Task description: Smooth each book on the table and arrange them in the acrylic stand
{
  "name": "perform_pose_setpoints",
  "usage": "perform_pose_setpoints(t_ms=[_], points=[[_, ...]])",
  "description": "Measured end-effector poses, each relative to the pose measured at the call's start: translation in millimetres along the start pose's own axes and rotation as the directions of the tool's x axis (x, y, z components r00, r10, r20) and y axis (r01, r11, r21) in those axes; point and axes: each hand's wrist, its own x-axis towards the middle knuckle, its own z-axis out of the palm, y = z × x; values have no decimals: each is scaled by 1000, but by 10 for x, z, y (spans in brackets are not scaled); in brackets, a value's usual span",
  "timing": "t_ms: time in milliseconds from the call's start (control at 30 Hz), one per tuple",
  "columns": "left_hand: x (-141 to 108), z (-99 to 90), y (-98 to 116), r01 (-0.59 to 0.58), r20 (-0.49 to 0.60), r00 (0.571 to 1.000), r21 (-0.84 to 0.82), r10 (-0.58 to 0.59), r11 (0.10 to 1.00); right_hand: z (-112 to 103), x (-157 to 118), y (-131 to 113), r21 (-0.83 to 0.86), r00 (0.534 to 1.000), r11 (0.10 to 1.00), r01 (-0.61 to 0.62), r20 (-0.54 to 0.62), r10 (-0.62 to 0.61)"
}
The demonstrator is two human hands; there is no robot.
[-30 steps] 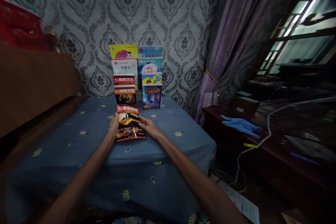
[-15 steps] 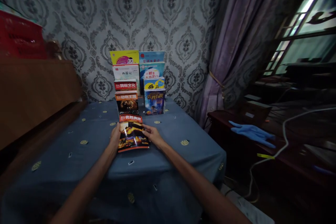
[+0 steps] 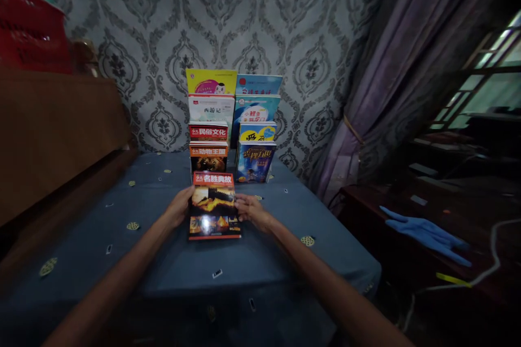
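Observation:
Between my two hands is a book (image 3: 212,203) with a red title band and a golden wall scene on its cover. My left hand (image 3: 181,205) grips its left edge, and my right hand (image 3: 253,211) grips its right edge. Right behind it stands a book with a lion on the cover (image 3: 208,161), partly covered by the held book. To the right of that is a dark blue book (image 3: 255,164). More books rise in two stepped columns, among them a white one (image 3: 211,110), a yellow one (image 3: 211,82) and a light blue one (image 3: 257,111).
A blue patterned cloth (image 3: 163,260) covers the table. Patterned wallpaper and a purple curtain (image 3: 366,92) are behind. A brown cabinet (image 3: 57,135) with a red box (image 3: 32,32) stands left. On a dark side table at right lie a blue glove (image 3: 425,233) and a white cable (image 3: 494,260).
My view has shifted, so the books sit further right and look slightly larger. The held book's cover now looks flatter and faces me more squarely. Both hands remain on its edges.

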Motion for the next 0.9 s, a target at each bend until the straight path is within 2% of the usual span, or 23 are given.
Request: perform_pose_setpoints(t_ms=[67, 133, 167, 200, 233, 267, 333, 367, 400, 433, 533, 700, 767, 900], points=[[187, -58, 280, -69, 8, 998, 58, 69, 996, -53, 232, -142, 57, 997, 998, -13, 76, 8], [402, -92, 587, -208, 37, 978, 165, 205, 964, -117, 513, -315, 95, 996, 996, 0, 91, -9], [508, -97, 732, -256, 47, 967, 185, 251, 949, -147, 658, -404, 110, 996, 993, 30, 81, -40], [609, -93, 861, -331, 62, 944, 222, 325, 917, -171, 798, -487, 113, 991, 986, 125, 31, -129], [700, -80, 966, -499, 110, 862, 354, 494, 791, -190, 926, -557, 77, 974, 971, 227, -40, -224], [779, -60, 1042, -617, 134, 764, 440, 631, 653, -201, 1037, -609, 27, 949, 952, 306, -92, -303], [898, -7, 1103, -731, 169, 572, 550, 803, 405, -202, 1202, -644, -71, 897, 911, 406, -160, -413], [938, 21, 1093, -745, 166, 508, 576, 845, 336, -195, 1255, -626, -112, 879, 896, 430, -176, -444], [968, 45, 1063, -747, 158, 473, 593, 867, 299, -183, 1291, -588, -144, 866, 884, 445, -184, -466], [989, 64, 1021, -744, 152, 455, 607, 877, 281, -169, 1314, -535, -170, 855, 874, 456, -188, -483], [1016, 92, 885, -720, 152, 442, 648, 884, 248, -119, 1332, -346, -210, 832, 850, 484, -192, -521], [1038, 99, 766, -684, 156, 400, 707, 903, 181, -63, 1344, -147, -213, 823, 845, 491, -204, -530], [1062, 99, 726, -666, 144, 400, 725, 905, 179, -48, 1355, -97, -219, 831, 851, 478, -204, -518], [1122, 90, 612, -638, 116, 430, 741, 895, 210, -13, 1361, 11, -227, 846, 862, 452, -196, -495]])
